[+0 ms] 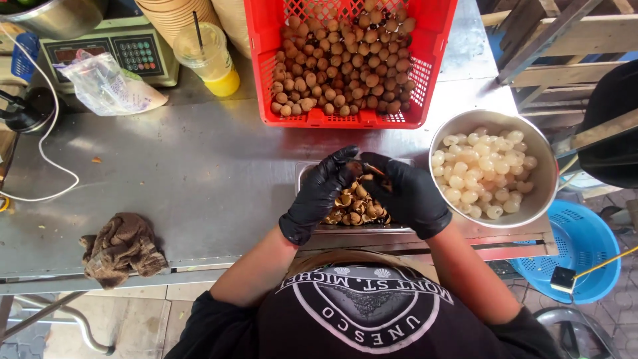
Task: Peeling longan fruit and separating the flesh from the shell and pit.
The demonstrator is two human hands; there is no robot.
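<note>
Both my hands wear black gloves and meet over a shallow metal tray (306,170) that holds several brown fruit shells (355,207). My left hand (319,194) and my right hand (405,193) pinch one small brown fruit (362,169) between their fingertips. A red plastic crate (266,80) full of unpeeled brown fruits (342,63) stands just beyond the tray. To the right a round metal bowl (545,193) holds several peeled white fruits (482,174).
On the steel table (199,173) lie a brown rag (123,247) at the front left, a crumpled plastic bag (106,85), a scale with a keypad (113,56) and a plastic cup of yellow drink (209,60). A blue basket (585,249) sits on the floor at right.
</note>
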